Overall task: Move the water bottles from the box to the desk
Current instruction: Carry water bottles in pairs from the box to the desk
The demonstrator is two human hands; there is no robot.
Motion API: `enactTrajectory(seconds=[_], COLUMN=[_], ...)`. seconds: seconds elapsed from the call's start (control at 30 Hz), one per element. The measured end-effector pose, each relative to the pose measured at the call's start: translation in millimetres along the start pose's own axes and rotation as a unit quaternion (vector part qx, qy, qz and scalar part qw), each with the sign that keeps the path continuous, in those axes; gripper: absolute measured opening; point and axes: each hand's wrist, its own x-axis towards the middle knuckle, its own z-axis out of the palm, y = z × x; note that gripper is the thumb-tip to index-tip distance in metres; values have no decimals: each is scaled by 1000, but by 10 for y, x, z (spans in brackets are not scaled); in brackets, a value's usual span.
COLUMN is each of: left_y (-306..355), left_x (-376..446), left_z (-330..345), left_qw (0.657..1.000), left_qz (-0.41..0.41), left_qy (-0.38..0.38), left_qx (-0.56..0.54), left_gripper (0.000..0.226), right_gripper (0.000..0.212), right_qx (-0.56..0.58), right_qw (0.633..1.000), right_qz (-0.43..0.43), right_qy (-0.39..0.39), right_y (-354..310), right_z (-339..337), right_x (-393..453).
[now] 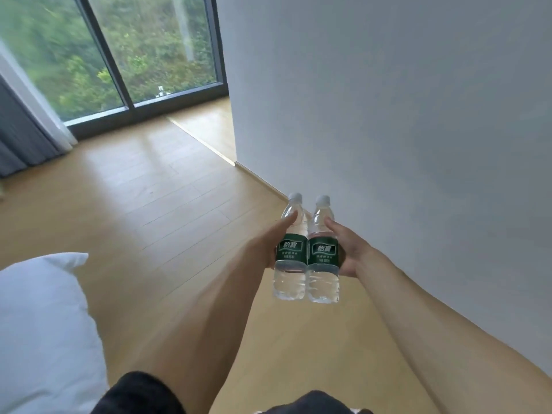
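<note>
1. Two water bottles are held upright, side by side and touching, out in front of the person and above the wooden floor (155, 204).
2. The left bottle (291, 252) is gripped by the left hand (270, 243), whose thumb is laid up along the clear shoulder of the bottle while the fingers are wrapped behind the green label.
3. The right bottle (324, 255) is gripped by the right hand (348, 249), with the thumb pressed against the shoulder above the label and the fingers curled round the far side, out of sight.
4. Both bottles are clear, filled with water, closed with pale caps and banded with dark green labels bearing white characters.
5. The white wall (403, 115) is seen just to the right of the bottles, its skirting line running along the floor behind them.
6. A large window (125, 49) with dark frames is set well beyond the bottles, to their upper left, and green foliage is shown through it.
7. A grey curtain (21, 130) is hung at the left edge of that window.
8. White bedding (41, 324) is seen to the lower left of the bottles, beside the left forearm.
9. Dark short sleeves are visible at the bottom edge, nearer than the bottles.
10. Neither box nor worktop is in view.
</note>
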Motion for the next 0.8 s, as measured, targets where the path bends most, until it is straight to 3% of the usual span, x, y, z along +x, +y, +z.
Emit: enactTrajectory(seconds=[0.13,0.47,0.8], left_y=[-167,-489,-758], left_x=[-69,-438,-933], left_z=[-16,-342,-950], left_qw=[998,985,958], left_qz=[27,50,94], left_qy=[58,135,209], left_qx=[9,-92,-175], left_gripper=[67,49,49], right_gripper=[59,60,63], right_qx=[-50,-133,-257], right_qw=[999,988,959], right_qz=[10,51,56], right_qy=[3,-56,-103], right_y=[23,235,512], right_z=[20,461,1227], right_x=[43,198,241])
